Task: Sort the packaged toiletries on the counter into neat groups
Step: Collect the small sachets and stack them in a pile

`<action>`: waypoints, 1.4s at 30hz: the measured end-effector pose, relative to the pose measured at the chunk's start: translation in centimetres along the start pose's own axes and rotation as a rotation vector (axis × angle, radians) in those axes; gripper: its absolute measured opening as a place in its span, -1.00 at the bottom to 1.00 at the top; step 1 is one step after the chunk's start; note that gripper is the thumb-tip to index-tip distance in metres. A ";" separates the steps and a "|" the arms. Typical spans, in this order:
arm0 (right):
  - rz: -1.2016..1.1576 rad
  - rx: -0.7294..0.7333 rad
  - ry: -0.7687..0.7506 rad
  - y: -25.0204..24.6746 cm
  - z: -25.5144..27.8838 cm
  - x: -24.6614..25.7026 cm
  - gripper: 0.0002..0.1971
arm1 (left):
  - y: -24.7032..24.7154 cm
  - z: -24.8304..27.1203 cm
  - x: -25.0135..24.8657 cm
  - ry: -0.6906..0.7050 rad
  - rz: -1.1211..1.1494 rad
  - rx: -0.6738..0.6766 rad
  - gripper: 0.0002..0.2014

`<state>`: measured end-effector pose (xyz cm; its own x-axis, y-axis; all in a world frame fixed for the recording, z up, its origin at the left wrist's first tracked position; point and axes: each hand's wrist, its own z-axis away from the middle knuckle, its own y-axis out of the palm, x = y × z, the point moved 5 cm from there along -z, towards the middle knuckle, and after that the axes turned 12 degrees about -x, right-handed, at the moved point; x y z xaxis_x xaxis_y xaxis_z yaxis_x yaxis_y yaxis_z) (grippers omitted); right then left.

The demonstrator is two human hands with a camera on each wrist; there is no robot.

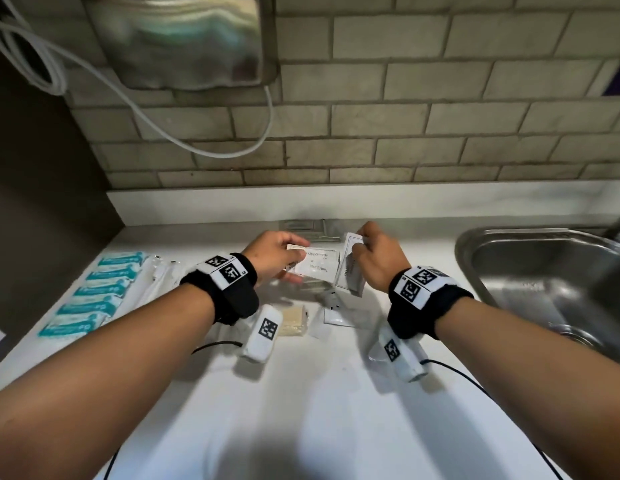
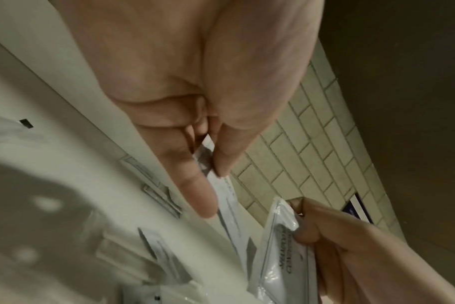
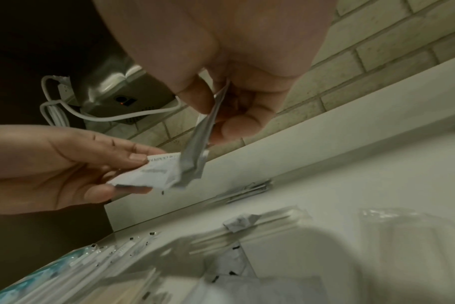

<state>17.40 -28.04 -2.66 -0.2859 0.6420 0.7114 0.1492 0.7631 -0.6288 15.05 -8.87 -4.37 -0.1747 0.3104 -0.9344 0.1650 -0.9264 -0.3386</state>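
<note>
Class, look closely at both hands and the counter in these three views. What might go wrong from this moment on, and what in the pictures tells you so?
1. Each hand pinches a thin sachet only at its edge: the left hand holds a white sachet, the right hand another sachet. Either could slip.
2. The sink lies beside the right hand; a dropped sachet might land there.
3. Loose packets lie under the forearms, near the neat teal row; a sweeping arm could scatter them.

Left of the sink, seven teal-wrapped packets lie in one row. Two white sachets are held up, one per hand. One tan block lies below them. The clear packets blur beyond counting.
</note>
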 end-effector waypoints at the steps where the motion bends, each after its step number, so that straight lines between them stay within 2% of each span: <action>1: 0.023 0.015 0.016 -0.1 0.3 -0.2 -0.82 | 0.2 0.3 -0.1 0.009 -0.011 -0.010 -0.73; 6: 0.108 0.047 0.074 -0.1 1.2 -0.8 -0.73 | 3.0 0.9 -0.7 0.022 -0.164 0.013 -0.71; 11: 0.110 0.080 0.119 -0.1 1.4 -1.2 -0.73 | 5.0 0.9 -0.1 -0.035 -0.237 0.052 -0.77; 15: 0.032 0.157 0.130 0.6 1.3 -1.4 -0.80 | 4.4 0.4 0.1 -0.027 -0.225 0.057 -0.84; 17: -0.053 0.155 0.159 1.0 0.9 -1.4 -0.82 | 3.5 0.1 0.1 -0.022 -0.227 0.041 -0.77; 19: -0.117 0.146 0.178 1.2 0.8 -1.1 -0.81 | 2.7 0.0 0.0 -0.045 -0.200 0.020 -0.74; 24: -0.208 0.151 0.235 2.6 0.7 -0.2 -0.84 | 0.8 0.0 0.2 -0.133 -0.114 0.020 -0.80; 29: -0.243 0.064 0.194 3.2 -0.1 1.0 -0.94 | -0.2 0.4 0.4 -0.147 -0.045 -0.027 -0.67; 33: -0.338 -0.080 0.197 3.5 -0.9 1.7 -0.89 | -1.1 0.7 0.7 -0.145 0.034 -0.049 -0.62; 36: -0.353 -0.059 0.206 4.3 -1.3 1.9 -0.80 | -1.7 0.8 0.6 -0.127 0.095 -0.116 -0.80; 38: -0.300 -0.033 0.171 4.6 -1.3 2.2 -0.82 | -2.0 0.6 0.6 -0.095 0.130 -0.151 -0.85; 41: -0.187 0.043 0.084 5.0 -1.3 2.0 -0.88 | -2.5 0.8 0.5 -0.066 0.162 -0.178 -0.82; 42: -0.152 0.065 0.063 5.1 -1.4 1.8 -0.84 | -2.5 0.9 0.4 -0.057 0.165 -0.179 -0.82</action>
<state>18.99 -22.87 -4.18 -0.2399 0.5245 0.8169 0.0465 0.8467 -0.5300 13.72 -6.57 -3.84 -0.1846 0.1405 -0.9727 0.3640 -0.9096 -0.2004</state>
